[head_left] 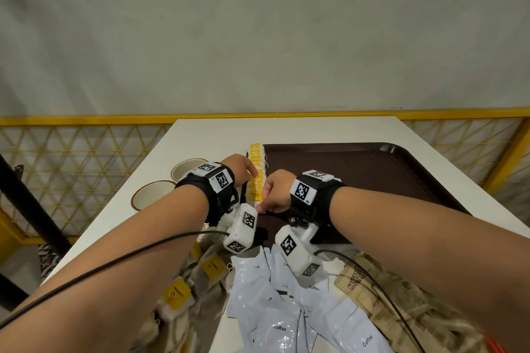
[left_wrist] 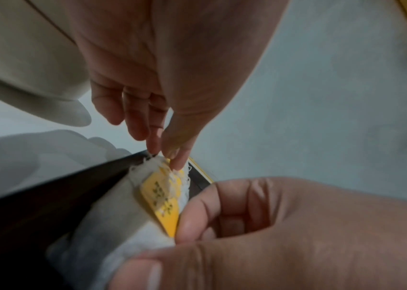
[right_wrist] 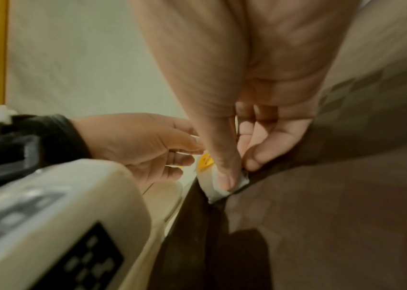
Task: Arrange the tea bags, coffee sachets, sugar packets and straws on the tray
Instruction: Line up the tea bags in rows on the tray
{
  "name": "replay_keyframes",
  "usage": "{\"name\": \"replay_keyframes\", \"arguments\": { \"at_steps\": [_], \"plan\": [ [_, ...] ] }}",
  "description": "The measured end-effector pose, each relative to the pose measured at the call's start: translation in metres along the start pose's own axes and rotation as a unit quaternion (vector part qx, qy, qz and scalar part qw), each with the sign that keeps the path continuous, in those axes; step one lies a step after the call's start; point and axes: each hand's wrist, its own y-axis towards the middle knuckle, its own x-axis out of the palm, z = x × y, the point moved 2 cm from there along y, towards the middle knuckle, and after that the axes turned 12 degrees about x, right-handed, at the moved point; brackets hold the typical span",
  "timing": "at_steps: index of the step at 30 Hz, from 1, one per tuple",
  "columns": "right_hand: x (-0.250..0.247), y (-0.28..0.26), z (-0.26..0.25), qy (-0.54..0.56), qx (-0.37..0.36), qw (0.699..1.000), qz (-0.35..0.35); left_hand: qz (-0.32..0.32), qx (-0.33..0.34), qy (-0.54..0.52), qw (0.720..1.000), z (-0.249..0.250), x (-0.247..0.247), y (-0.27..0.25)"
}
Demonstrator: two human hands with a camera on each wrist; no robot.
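Your right hand (head_left: 274, 192) pinches the nearest tea bag (head_left: 255, 196) at the near end of the tea-bag row (head_left: 257, 165) along the brown tray (head_left: 372, 169)'s left edge. Your left hand (head_left: 239, 167), fingers nearly straight, steadies the row (tags up); nudge this bag flush, overlapped like the rest.

Yellow-tagged tea bags (head_left: 256, 172) line the brown tray's (head_left: 372, 169) left edge.
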Motion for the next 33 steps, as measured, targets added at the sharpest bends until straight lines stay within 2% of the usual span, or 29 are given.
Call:
{"name": "replay_keyframes", "arguments": {
  "at_steps": [5,13,17,26,30,33],
  "plan": [
    [0.001,0.005,0.001,-0.014,-0.001,1.0,-0.007,-0.01,-0.002,0.023,1.0,0.002,0.004,0.008],
    [0.0,0.007,0.002,-0.003,0.001,1.0,-0.011,-0.056,-0.044,0.091,0.993,0.003,0.003,0.018],
    [0.001,0.007,0.003,-0.012,-0.003,1.0,-0.007,-0.046,-0.05,0.114,0.991,0.004,0.001,0.02],
    [0.0,0.005,0.001,0.001,0.003,1.0,-0.017,-0.081,-0.059,0.083,0.992,-0.001,0.003,0.019],
    [0.0,0.003,0.0,0.006,0.008,1.0,-0.016,-0.07,-0.056,0.083,0.992,0.002,0.004,0.016],
    [-0.003,0.004,0.001,0.012,0.013,1.0,-0.011,-0.035,-0.052,0.062,0.996,0.004,0.0,0.012]
  ]
}}
